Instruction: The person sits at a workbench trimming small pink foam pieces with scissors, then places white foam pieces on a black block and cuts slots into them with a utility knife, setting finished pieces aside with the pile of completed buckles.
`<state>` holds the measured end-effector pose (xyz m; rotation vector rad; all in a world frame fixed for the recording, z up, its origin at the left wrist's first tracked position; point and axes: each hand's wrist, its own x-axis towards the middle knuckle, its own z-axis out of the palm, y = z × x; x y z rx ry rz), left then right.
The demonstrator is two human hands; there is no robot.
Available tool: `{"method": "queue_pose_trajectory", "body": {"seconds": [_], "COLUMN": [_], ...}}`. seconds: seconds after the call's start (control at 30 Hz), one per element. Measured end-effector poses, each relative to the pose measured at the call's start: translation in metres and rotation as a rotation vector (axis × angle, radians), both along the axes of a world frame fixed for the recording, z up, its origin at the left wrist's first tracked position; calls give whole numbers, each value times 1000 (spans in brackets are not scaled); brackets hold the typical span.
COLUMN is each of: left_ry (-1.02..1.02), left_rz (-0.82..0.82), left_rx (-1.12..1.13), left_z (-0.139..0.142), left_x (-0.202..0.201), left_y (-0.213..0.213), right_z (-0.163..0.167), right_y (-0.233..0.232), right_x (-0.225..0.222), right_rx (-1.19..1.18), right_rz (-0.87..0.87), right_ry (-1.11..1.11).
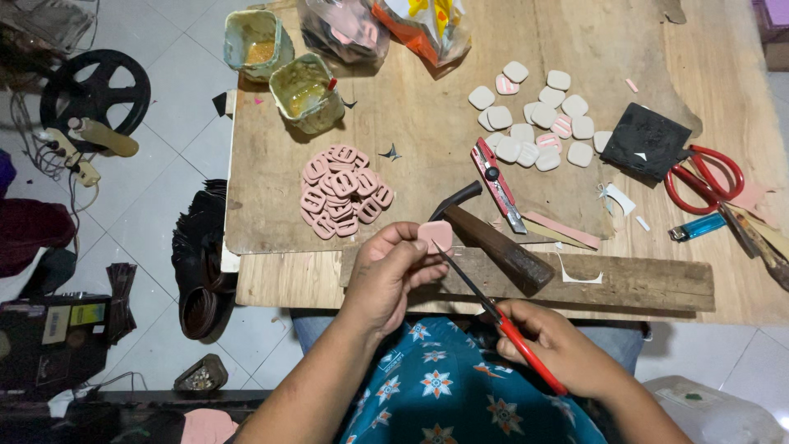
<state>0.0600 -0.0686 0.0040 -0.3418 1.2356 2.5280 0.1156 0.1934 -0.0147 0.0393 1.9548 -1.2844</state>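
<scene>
My left hand (388,275) pinches a small pink rounded-square piece (436,235) just above the near edge of the wooden board (411,123). My right hand (552,344) grips a thin red-handled tool (526,353) whose dark blade runs up to touch the piece's lower edge. Both hands hover over my lap, in front of a blue floral garment. A pile of pink buckle-shaped pieces (343,191) lies on the board to the left of the hands.
A hammer (493,238), a red utility knife (496,182), several white and pink pads (538,115), a black block (655,140), red scissors (705,179), a blue lighter (697,228) and two glue tubs (306,92) lie on the bench. Black straps (201,247) hang at left.
</scene>
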Motion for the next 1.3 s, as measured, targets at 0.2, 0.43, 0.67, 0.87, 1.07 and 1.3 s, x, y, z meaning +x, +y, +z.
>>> {"method": "queue_pose_trajectory", "body": {"seconds": [0.2, 0.43, 0.67, 0.87, 1.07, 1.3], "left_ry": [-87, 60, 46, 73, 85, 75], "left_rz": [17, 66, 112, 90, 85, 86], "left_rx": [76, -106, -185, -315, -369, -329], "left_z": [-5, -14, -17, -13, -13, -12], "left_x": [-1, 3, 2, 2, 5, 5], "left_y": [1, 2, 5, 3, 8, 11], "right_z": [-31, -33, -25, -23, -25, -22], "right_y": [15, 20, 9, 5, 5, 2], "right_x": [2, 1, -2, -4, -5, -5], "right_rx": [-373, -332, -255, -272, -224, -232], "right_rz": [15, -4, 1, -14, -35, -139], "right_ry": [27, -19, 8, -13, -34, -161]}}
